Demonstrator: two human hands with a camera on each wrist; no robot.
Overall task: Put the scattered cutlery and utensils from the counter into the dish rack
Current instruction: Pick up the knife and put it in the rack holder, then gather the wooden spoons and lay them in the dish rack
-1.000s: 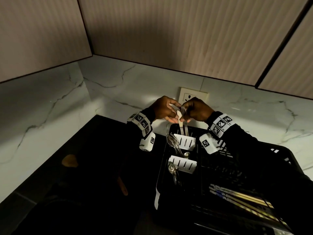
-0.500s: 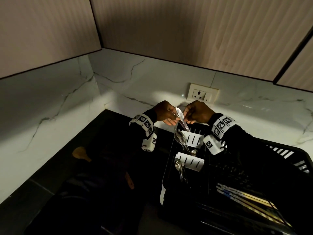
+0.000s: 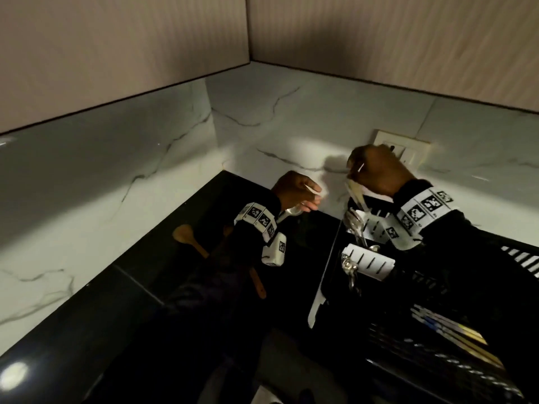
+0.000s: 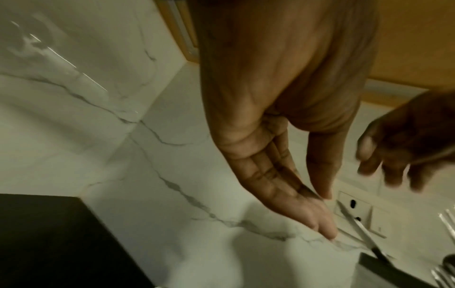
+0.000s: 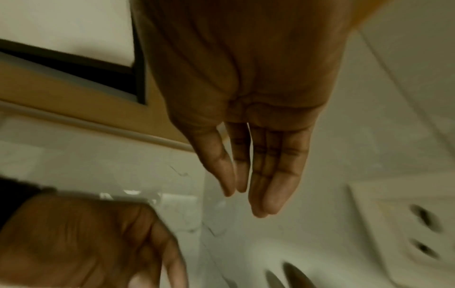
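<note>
Steel knife (image 3: 354, 196) pinched in right hand (image 3: 376, 170) above rack (image 3: 519, 255), centre-right; left hand (image 3: 294, 191) fingers clamped on spoon (image 3: 291, 211). Next, probably: lower knife into holder.

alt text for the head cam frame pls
Right hand sits above a pale utensil reaching down into the white cutlery holder of a black dish rack; left hand is beside it, over the dark counter where a wooden spoon lies. Dim, blurred.

Both arms wear black sleeves (image 3: 481, 258). Each wrist carries a white band (image 3: 423, 208) printed with black square markers. A small white box (image 3: 274, 252), probably the wrist camera, hangs beneath each.
</note>
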